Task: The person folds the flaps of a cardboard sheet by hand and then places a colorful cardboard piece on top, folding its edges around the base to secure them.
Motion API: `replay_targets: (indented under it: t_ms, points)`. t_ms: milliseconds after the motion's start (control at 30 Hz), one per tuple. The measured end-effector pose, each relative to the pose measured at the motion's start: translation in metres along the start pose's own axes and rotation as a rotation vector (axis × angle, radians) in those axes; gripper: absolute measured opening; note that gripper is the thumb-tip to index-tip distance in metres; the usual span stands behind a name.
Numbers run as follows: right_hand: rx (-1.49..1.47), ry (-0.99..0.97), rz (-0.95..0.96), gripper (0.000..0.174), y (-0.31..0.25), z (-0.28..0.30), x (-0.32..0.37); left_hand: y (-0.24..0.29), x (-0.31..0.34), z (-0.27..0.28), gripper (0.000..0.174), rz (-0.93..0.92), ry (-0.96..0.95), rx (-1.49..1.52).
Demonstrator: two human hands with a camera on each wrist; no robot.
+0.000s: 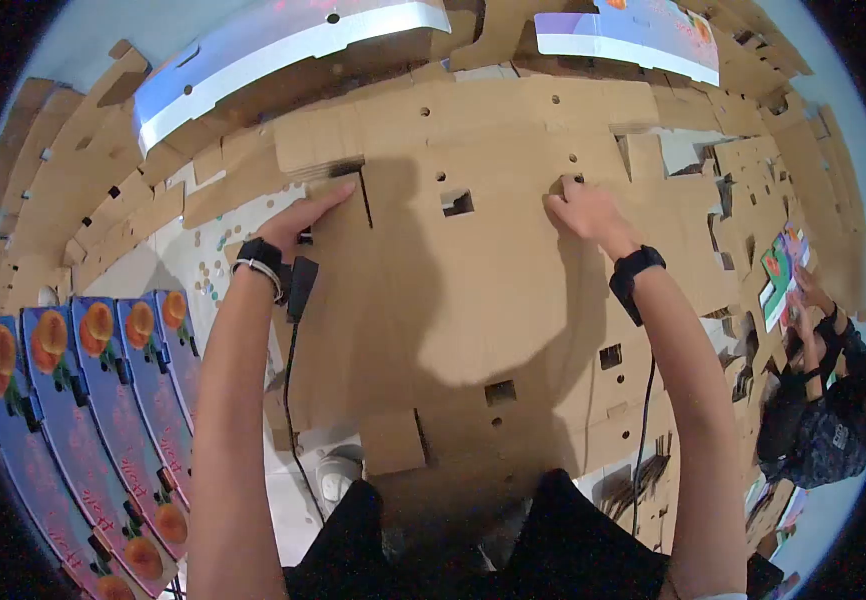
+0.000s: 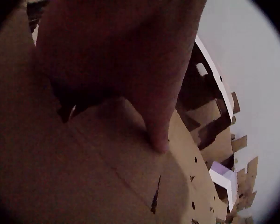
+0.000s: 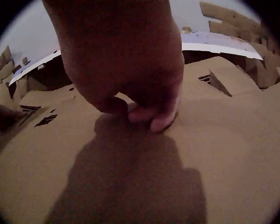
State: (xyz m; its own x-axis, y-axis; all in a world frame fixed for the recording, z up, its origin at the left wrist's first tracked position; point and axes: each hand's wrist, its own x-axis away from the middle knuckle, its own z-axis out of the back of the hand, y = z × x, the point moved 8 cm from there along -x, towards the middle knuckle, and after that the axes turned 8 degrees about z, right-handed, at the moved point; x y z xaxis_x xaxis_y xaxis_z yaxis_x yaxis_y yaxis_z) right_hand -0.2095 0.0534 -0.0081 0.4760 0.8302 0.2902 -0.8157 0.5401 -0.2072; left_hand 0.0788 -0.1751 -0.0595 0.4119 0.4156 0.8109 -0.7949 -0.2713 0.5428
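Note:
A large flat brown cardboard sheet [image 1: 513, 290] with punched holes and slits spreads out before me. My left hand [image 1: 305, 215] grips its left edge near a dark slit; the thumb [image 2: 159, 140] lies on top and the other fingers are mostly hidden. Farther right, my right hand [image 1: 593, 212] has its fingers curled at a small hole in the upper part of the sheet, pinching the cardboard there. In the right wrist view, the fingertips [image 3: 161, 125] meet the cardboard surface. Both wrists wear black bands with cables hanging from them.
Stacked blue printed cartons [image 1: 103, 400] stand at the left. More cardboard with white and blue printed strips [image 1: 293, 65] lines the far side. Small round scraps [image 1: 215, 262] lie on the pale surface at left. Another person [image 1: 823, 400] works at the right with a printed piece [image 1: 781, 275].

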Motion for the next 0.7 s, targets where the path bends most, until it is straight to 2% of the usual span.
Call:
replay_targets:
  t_ms: [33,167,233,500,600,700]
  points:
    - [0.055,0.008,0.012,0.040,-0.007,0.007,0.002,0.005,-0.003,-0.003,0.065,-0.065,-0.023,0.094]
    - [0.115,0.006,0.059,0.036,-0.008,0.005,0.000,-0.006,-0.015,0.003,0.055,-0.043,-0.011,0.101]
    - [0.084,0.031,0.083,0.035,-0.007,0.002,-0.002,-0.006,-0.011,0.003,0.049,-0.032,-0.064,0.386]
    - [0.139,0.099,0.149,0.034,-0.009,0.001,-0.007,-0.013,-0.033,0.011,0.046,-0.007,-0.096,0.447]
    - [0.194,0.055,0.053,0.035,0.002,-0.006,-0.013,-0.011,-0.030,0.010,0.046,0.010,-0.084,0.447]
    - [0.222,0.081,0.152,0.034,-0.003,-0.006,-0.012,-0.004,-0.022,0.013,0.047,-0.060,-0.047,0.372]
